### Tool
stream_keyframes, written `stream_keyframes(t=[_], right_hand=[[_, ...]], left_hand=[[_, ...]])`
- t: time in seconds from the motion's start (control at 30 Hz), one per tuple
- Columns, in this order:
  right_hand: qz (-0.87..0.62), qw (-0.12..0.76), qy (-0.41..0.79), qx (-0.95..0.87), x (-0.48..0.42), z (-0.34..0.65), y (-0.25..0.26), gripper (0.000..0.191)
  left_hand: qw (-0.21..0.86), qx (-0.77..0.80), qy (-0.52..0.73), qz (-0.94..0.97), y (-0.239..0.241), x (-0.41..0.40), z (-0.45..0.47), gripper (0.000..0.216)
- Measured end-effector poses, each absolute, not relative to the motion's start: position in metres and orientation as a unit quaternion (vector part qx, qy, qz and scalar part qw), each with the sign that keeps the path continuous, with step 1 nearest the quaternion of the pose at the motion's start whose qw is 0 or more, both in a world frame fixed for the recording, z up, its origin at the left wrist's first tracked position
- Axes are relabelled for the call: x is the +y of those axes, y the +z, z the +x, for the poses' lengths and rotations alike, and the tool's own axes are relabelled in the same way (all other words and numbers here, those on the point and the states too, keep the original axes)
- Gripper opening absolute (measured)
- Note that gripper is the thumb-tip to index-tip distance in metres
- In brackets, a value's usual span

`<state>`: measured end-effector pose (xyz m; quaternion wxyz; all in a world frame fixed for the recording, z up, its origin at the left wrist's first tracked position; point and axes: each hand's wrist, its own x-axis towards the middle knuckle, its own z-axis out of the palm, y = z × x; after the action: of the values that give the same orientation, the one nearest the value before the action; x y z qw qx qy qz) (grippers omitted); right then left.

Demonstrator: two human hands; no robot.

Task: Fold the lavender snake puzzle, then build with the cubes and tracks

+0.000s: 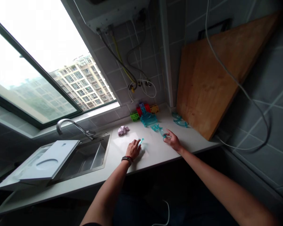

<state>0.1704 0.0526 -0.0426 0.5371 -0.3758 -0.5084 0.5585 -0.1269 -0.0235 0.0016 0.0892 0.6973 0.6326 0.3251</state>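
My left hand [133,148], with a dark band at the wrist, is low over the white countertop. Its fingers are closed on a small translucent teal plastic piece [141,141] that sticks out past the fingertips. To the right, my right hand [173,141] pinches a curved translucent teal plastic piece [162,132]. Another teal piece [155,127] lies just beyond that one, and I cannot tell whether the two touch. Farther back stands a larger teal part [148,120]. More curved teal pieces [180,123] lie near the wooden board.
Green [134,117], red and yellow blocks [154,109] stand against the wall. Pale pink blocks [123,130] sit beside the sink [89,158] with its faucet [73,123]. A white panel [50,160] partly covers the sink. A wooden board [209,69] leans at right, a white cable [226,69] hanging before it.
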Motion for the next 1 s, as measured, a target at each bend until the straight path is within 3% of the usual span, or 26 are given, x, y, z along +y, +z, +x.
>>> stream_keyframes(t=[0.2,0.43,0.73,1.0], right_hand=[[-0.274,0.456,0.727,-0.435,0.044,0.108,-0.026,0.057],[-0.22,0.424,0.757,-0.445,0.082,0.032,-0.031,0.058],[-0.173,0.336,0.794,-0.475,0.138,0.019,-0.05,0.058],[-0.198,0.355,0.788,-0.463,0.136,0.019,-0.045,0.062]], left_hand=[[0.134,0.667,0.543,0.493,-0.019,0.016,-0.098,0.04],[0.26,0.572,0.697,0.345,-0.038,0.063,-0.102,0.046],[0.457,0.505,0.667,0.303,-0.037,0.09,-0.137,0.058],[0.468,0.525,0.668,0.244,-0.033,0.091,-0.142,0.057]])
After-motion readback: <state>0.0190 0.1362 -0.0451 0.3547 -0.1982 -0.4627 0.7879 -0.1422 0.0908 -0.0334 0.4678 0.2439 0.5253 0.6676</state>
